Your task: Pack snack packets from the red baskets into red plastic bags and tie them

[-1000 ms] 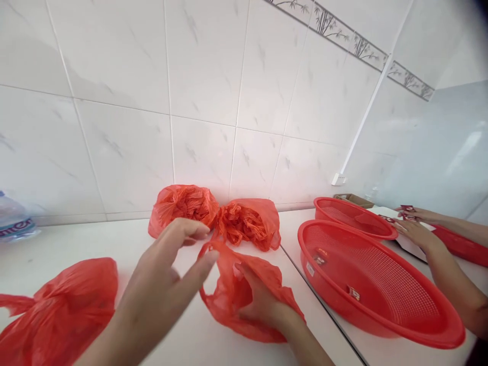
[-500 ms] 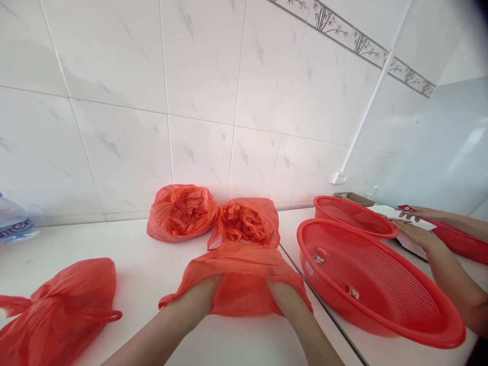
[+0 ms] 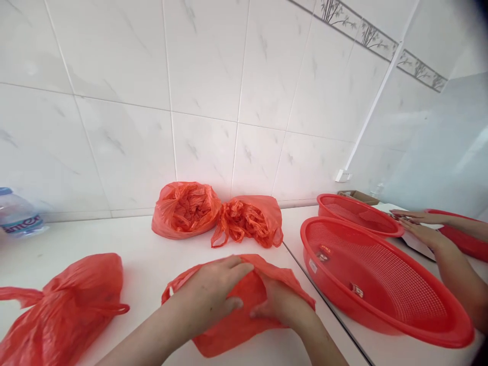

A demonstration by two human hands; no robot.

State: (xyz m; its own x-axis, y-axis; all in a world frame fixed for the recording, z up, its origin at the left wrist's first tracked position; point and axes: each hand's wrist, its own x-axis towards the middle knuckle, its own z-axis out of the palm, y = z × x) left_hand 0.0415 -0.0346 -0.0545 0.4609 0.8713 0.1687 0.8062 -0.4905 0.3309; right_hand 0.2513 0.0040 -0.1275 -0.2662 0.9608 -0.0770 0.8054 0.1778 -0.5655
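A red plastic bag (image 3: 238,335) lies on the white table in front of me. My left hand (image 3: 213,290) is over its left part, open, with fingers outstretched and thumb apart. On the right, my right hand (image 3: 284,302) is partly inside the bag's mouth; red film covers some of its fingertips. Its thumb stands away from the fingers, and no object shows in its grasp. Behind lie two red bags stuffed with crumpled red plastic, one on the left (image 3: 183,213) and one on the right (image 3: 263,221).
A knotted red bag (image 3: 72,305) lies at left, near a clear plastic bottle (image 3: 23,216). To the right stand a large red basket (image 3: 381,284), with small packets inside, and another red basket (image 3: 354,216). A co-worker's hands (image 3: 423,229) are at the far right.
Both my hands were inside the bag's mouth. My left hand has come out over the film, and my right hand shows more. The bag's near edge has spread toward me.
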